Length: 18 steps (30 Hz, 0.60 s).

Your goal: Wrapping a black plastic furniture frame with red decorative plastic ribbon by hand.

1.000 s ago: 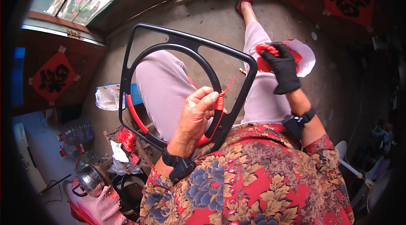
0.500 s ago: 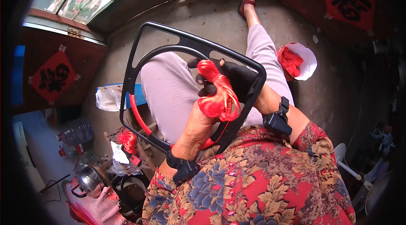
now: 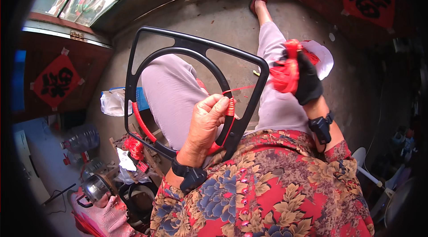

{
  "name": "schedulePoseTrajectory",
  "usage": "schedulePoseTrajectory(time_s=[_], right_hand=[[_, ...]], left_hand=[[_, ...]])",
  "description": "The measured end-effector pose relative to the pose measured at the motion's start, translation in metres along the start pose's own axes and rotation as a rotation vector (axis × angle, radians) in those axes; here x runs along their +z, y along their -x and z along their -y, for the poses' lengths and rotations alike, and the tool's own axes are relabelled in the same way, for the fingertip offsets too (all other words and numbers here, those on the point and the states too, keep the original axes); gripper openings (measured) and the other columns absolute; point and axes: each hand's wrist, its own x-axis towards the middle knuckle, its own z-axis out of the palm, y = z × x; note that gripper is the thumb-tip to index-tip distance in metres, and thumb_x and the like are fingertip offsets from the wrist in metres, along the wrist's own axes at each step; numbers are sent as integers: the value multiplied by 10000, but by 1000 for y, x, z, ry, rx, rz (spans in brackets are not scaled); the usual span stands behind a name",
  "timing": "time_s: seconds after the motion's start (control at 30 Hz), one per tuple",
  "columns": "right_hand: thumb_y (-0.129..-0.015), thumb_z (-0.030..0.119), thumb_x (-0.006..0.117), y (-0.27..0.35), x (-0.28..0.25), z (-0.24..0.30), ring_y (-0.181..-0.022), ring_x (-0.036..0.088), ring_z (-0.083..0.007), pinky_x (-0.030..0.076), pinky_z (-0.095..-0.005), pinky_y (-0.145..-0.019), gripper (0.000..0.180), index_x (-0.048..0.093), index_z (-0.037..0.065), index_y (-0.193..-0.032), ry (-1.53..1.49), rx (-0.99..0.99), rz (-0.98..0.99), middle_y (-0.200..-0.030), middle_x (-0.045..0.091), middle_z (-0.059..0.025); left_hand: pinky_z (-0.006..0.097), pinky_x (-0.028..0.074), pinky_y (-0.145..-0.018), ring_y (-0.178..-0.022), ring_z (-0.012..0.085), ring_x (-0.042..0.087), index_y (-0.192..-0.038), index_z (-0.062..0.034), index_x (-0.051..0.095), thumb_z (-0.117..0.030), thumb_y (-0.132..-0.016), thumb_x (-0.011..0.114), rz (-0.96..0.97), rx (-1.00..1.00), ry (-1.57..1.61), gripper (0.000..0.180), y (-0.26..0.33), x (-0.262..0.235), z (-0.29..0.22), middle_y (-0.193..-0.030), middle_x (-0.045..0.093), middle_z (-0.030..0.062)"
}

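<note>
A black frame (image 3: 189, 43) with a round ring inside a squarish outline leans over my lap. Red cord wraps parts of the ring, and the coils (image 3: 230, 107) on its right side are close together. My left hand (image 3: 206, 119), bare, is closed on the ring at these coils, thumb against forefinger. Out to the right, my right hand (image 3: 310, 81) in a black glove grips a bundle of red cord (image 3: 285, 76). A thin strand (image 3: 240, 88) runs from the coils toward that bundle, passing the frame's right bar.
A white container (image 3: 327, 58) holding red stuff stands on the floor beyond my right hand. At left lie a plastic bag (image 3: 111, 103), clear bottles (image 3: 84, 140), another red cord bundle (image 3: 133, 148) and a metal kettle (image 3: 95, 188). My legs are beneath the frame.
My right hand has swung right, out of the frame, carrying the cord bundle away from my left hand. The strand is now drawn out between them. The frame has shifted slightly left.
</note>
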Motion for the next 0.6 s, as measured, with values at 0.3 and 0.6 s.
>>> schedulePoseTrajectory(time_s=[0.3,0.6], right_hand=[[-872,193,595,45,0,29,-868,571,-107,470,-261,-801,235,587,23,-1034,59,84,109,-948,612,-48],[-862,186,614,54,-16,55,-857,579,-98,473,-254,-782,245,604,21,-1043,309,-259,-235,-936,627,-36]], left_hand=[[264,553,-623,-671,119,630,-1008,-27,571,-138,-900,553,6,34,62,156,-5,8,0,-831,640,71],[297,560,-609,-670,142,636,-979,-24,561,-116,-878,554,-17,83,107,137,-8,-1,1,-819,636,83]])
